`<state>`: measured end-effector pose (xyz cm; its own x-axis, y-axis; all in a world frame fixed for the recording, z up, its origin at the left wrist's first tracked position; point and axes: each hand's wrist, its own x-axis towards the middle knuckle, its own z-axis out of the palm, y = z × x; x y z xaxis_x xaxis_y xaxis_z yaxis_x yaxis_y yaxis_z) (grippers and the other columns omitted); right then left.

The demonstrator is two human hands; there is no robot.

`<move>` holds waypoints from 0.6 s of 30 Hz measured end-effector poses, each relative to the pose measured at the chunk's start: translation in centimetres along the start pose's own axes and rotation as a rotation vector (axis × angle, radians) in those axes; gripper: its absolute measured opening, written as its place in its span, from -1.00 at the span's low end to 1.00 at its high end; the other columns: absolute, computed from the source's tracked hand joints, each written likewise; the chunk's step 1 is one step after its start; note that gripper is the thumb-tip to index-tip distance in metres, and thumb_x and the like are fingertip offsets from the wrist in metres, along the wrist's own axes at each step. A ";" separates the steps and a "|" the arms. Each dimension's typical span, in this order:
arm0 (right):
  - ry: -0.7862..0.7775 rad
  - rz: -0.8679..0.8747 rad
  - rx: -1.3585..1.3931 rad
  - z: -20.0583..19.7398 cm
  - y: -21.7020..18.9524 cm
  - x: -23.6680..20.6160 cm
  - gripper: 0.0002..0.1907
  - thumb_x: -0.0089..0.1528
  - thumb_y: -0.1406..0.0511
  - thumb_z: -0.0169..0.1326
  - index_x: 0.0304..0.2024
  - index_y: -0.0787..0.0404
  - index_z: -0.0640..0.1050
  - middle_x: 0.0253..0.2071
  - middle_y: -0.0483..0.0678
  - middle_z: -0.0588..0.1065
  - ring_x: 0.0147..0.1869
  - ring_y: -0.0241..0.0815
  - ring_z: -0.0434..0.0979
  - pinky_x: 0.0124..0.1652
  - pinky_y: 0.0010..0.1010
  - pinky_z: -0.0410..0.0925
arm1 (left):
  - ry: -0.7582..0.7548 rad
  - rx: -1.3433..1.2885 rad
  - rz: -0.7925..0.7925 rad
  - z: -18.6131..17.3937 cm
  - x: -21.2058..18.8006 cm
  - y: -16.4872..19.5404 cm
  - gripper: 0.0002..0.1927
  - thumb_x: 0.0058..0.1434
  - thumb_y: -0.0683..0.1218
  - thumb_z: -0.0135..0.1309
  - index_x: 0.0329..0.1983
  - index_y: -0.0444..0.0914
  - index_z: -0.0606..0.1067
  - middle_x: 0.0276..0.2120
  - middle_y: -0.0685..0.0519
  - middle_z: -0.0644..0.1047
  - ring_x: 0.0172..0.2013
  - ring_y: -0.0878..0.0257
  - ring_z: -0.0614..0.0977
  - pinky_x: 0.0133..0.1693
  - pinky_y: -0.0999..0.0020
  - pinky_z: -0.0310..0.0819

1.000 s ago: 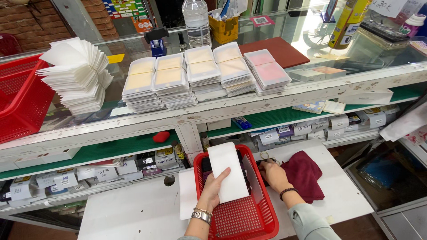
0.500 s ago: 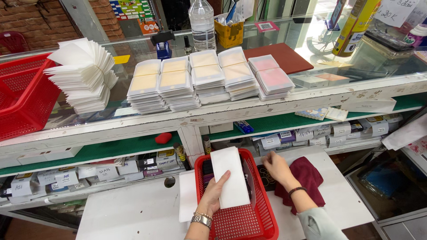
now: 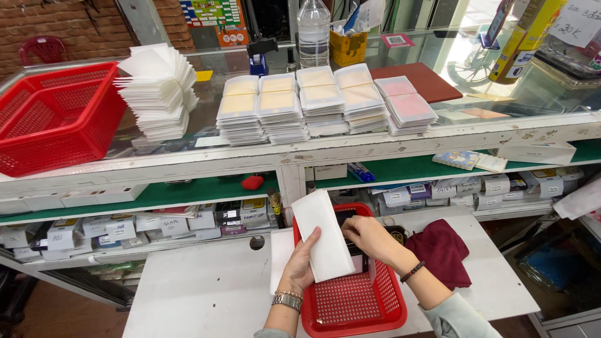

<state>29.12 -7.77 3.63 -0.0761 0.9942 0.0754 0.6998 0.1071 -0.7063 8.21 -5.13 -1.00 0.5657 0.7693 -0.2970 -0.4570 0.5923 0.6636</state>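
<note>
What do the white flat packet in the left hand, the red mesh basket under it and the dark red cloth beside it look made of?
White flat packet: likely soft foam or matte paper sleeve; no shine, slight bend. Red mesh basket: moulded plastic, glossy rim, regular perforations. Dark red cloth: matte fabric, rumpled folds. The left hand holds the packet; the right hand reaches into the basket.

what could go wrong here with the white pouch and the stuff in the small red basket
The left hand grips the white pouch only by its lower edge, tilted over the small red basket, so it may bend or slip. The right hand works on a dark item half hidden behind the pouch, so it could fumble. The basket sits close to the white tabletop's front edge and a push might tip it off.
</note>
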 end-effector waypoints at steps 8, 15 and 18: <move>-0.209 0.174 1.723 -4.3 2.2 1.8 -0.49 0.50 0.16 -0.06 0.20 0.56 0.45 -0.48 -0.19 0.43 -0.37 -0.26 0.51 -0.17 -0.39 0.46 | -0.019 0.438 0.019 0.3 -1.6 3.2 -0.35 0.21 0.09 0.18 0.24 -0.40 0.39 -0.03 -0.15 0.64 -0.05 0.11 0.69 -0.06 0.21 0.64; -0.312 0.358 0.528 -4.3 -7.6 1.6 -0.47 0.29 0.05 -0.02 0.13 0.29 0.50 -0.41 -0.07 0.54 -0.40 -0.19 0.59 -0.28 -0.38 0.44 | -0.397 0.967 0.120 1.1 0.2 3.9 -0.43 0.27 0.03 0.17 0.27 -0.29 0.36 -0.03 -0.08 0.62 -0.10 0.27 0.65 -0.11 0.35 0.60; -0.425 0.016 0.230 -3.5 -8.7 0.8 -0.58 0.30 0.09 0.05 0.03 0.26 0.60 -0.34 -0.05 0.61 -0.30 -0.36 0.59 -0.24 -0.53 0.45 | -0.308 0.870 0.113 1.8 1.1 4.3 -0.54 0.36 0.01 0.13 0.15 -0.45 0.50 -0.09 -0.21 0.65 -0.15 0.15 0.64 -0.14 0.25 0.62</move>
<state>25.40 -7.95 12.30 -0.3835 0.9021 -0.1977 0.5320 0.0408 -0.8458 8.03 -2.17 2.78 0.7634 0.6402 -0.0862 0.0848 0.0331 0.9959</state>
